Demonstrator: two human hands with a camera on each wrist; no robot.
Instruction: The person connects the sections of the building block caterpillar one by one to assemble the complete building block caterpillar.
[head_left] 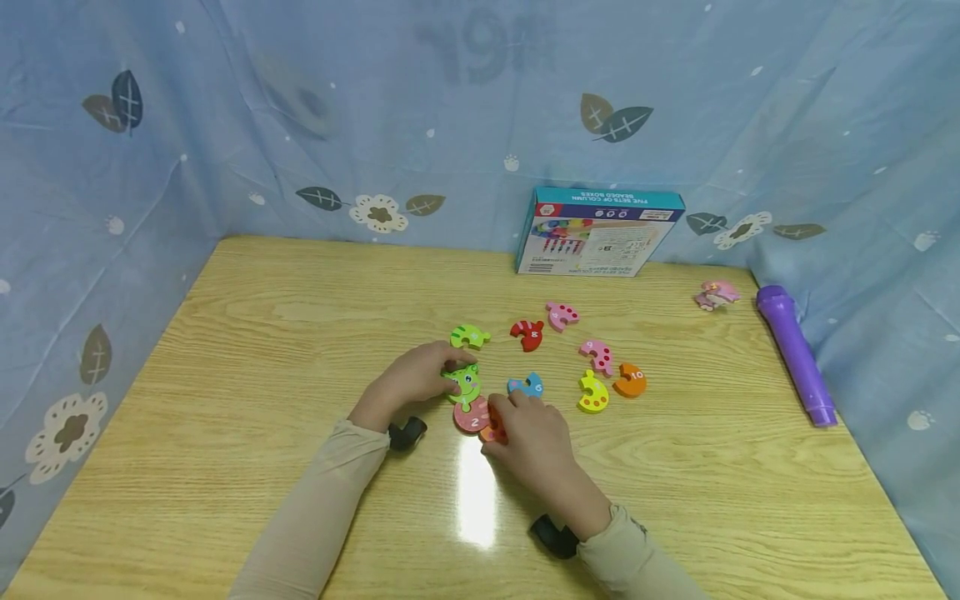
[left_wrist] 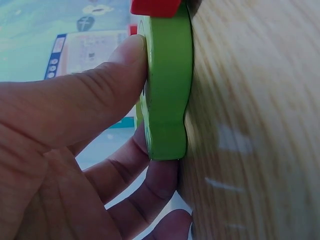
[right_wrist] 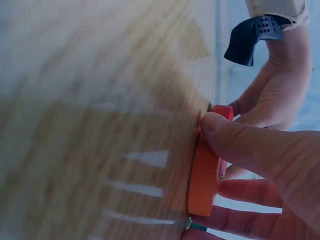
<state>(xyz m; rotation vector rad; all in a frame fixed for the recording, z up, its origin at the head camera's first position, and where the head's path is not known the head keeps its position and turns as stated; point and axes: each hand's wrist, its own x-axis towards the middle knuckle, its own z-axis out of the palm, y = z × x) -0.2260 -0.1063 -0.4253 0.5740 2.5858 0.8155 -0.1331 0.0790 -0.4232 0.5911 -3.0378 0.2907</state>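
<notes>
My left hand holds a green puzzle piece with a cartoon face, thumb on its face and fingertips along its edge. A dark red puzzle piece marked 2 joins the green one at its lower side. My right hand pinches an orange puzzle piece by its edges, thumb on the near side. In the head view the fingers hide much of this orange piece, which sits against the red one. Just beyond the right fingers lies a blue puzzle piece.
Loose puzzle pieces lie farther back: light green, red, pink, another pink, yellow and orange. A cardboard box stands by the curtain. On the right are a small pink figure and a purple microphone-shaped object.
</notes>
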